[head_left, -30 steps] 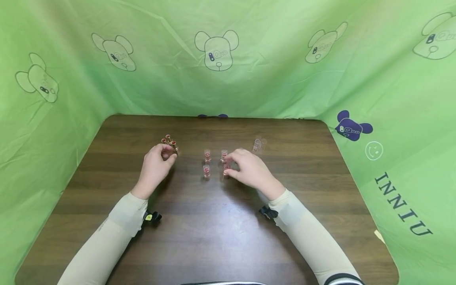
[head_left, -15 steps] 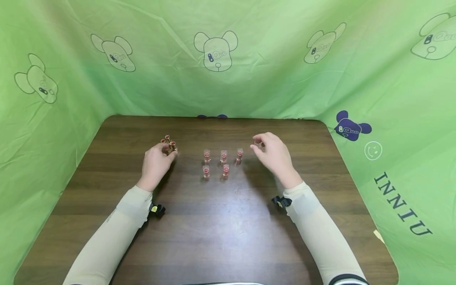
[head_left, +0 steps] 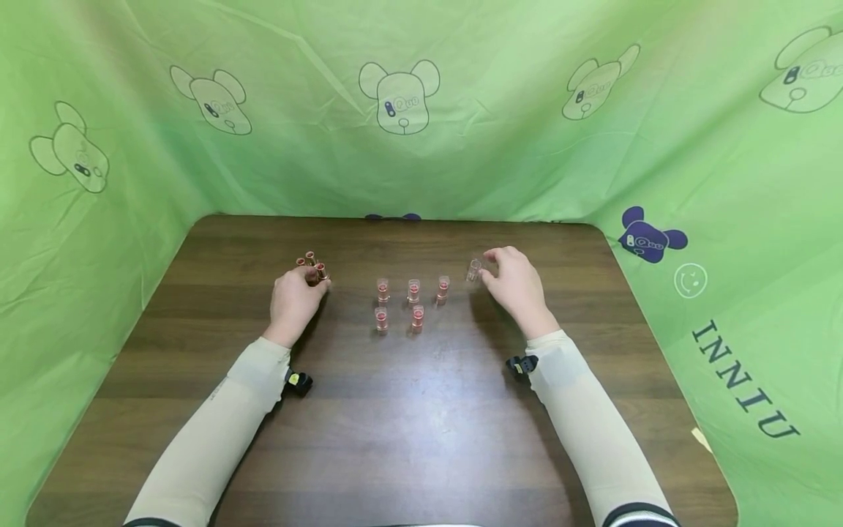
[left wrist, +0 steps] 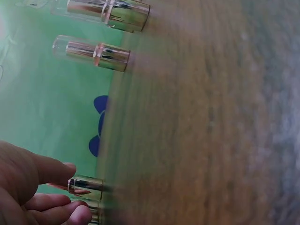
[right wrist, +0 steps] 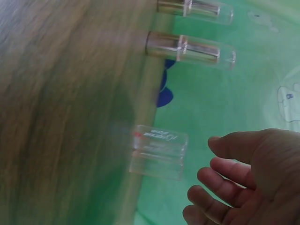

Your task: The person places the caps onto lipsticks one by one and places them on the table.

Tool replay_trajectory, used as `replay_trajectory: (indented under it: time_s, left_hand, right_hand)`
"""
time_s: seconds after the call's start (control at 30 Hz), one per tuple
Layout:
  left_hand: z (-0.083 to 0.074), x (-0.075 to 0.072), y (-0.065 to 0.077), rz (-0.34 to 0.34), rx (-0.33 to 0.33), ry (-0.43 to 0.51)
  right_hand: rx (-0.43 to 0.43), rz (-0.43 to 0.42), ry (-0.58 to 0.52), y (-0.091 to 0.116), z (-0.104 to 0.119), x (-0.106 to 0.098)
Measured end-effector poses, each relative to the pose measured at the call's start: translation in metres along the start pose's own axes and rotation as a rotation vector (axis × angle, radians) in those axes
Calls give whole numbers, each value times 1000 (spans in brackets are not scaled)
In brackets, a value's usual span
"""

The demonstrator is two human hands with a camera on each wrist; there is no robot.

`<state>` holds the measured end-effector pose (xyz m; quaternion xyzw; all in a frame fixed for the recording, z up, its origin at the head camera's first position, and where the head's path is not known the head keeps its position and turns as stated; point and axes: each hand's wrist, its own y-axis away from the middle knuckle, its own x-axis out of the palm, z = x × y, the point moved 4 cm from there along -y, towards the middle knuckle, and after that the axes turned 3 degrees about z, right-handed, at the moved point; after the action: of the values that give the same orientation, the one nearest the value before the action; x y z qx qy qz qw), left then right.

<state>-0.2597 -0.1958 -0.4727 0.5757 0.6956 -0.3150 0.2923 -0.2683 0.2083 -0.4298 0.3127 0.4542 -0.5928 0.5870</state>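
In the head view, several uncapped lipsticks [head_left: 321, 271] with gold tubes stand in a cluster at the table's left. My left hand [head_left: 295, 300] is right at them. The left wrist view has its thumb and bent fingers on either side of a gold lipstick tube [left wrist: 89, 187], with a gap between them; contact is hard to tell. Two clear lipstick caps [right wrist: 159, 152] stand side by side at the right. My right hand [head_left: 516, 285] is beside them, fingers loosely bent and apart, holding nothing. Several capped lipsticks [head_left: 413, 293] stand upright between the hands in two rows.
The brown wooden table [head_left: 408, 417] has a green printed curtain [head_left: 402, 168] along its back and sides. Each wrist wears a dark strapped camera [head_left: 522, 366]. A capped lipstick [right wrist: 183, 47] stands near the caps in the right wrist view.
My right hand has left the front capped lipstick, reached over the clear caps, then drawn slightly right of them. My left hand has barely shifted beside the uncapped lipsticks.
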Motion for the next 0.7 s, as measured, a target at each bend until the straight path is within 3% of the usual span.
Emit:
replay_trajectory:
  time_s: [0.47,0.7]
  left_hand:
    - [4,9,-4,4,-26,-27]
    - [1,8,2,13,-15,-37]
  right_hand:
    - [32,48,31,-9,-11,11]
    - [28,48,78,-11,-13,11]
